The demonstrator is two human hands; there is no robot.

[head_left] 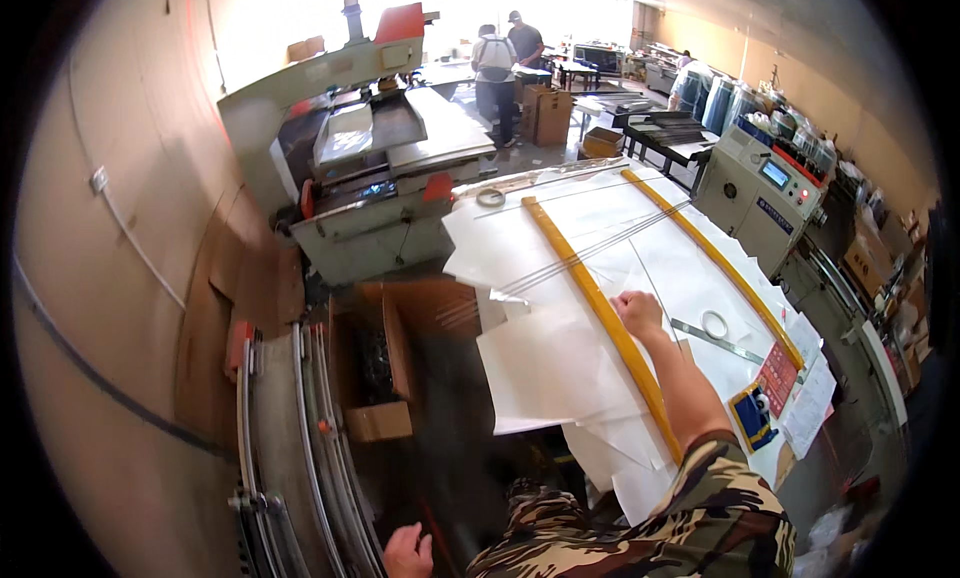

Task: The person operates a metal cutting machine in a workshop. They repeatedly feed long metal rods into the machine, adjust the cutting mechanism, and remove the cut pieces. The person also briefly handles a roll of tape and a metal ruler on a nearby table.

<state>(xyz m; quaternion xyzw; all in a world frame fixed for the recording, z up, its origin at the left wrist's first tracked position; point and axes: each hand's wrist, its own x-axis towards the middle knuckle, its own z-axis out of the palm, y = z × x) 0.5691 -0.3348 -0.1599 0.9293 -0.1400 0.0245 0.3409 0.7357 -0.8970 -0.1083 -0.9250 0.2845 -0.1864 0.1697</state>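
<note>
My right hand point(638, 313) is closed above a table covered with white sheets point(540, 353), just right of a long yellow bar point(590, 288). What its fingers hold, if anything, cannot be made out; a thin dark line runs close by it. Several thin rods point(600, 246) lie slanting across this bar and toward a second yellow bar point(715, 258). Low in the picture, away from the table, my left hand point(408, 551) hangs with its fingers loosely apart, and nothing shows in it.
A steel ruler point(715, 340), a white tape roll point(714, 324) and a blue-and-yellow tool point(754, 416) lie on the table's right part. An open cardboard box point(380, 423) and metal rails point(310, 428) stand left. Machines point(765, 193) flank the table; two people point(495, 68) stand far back.
</note>
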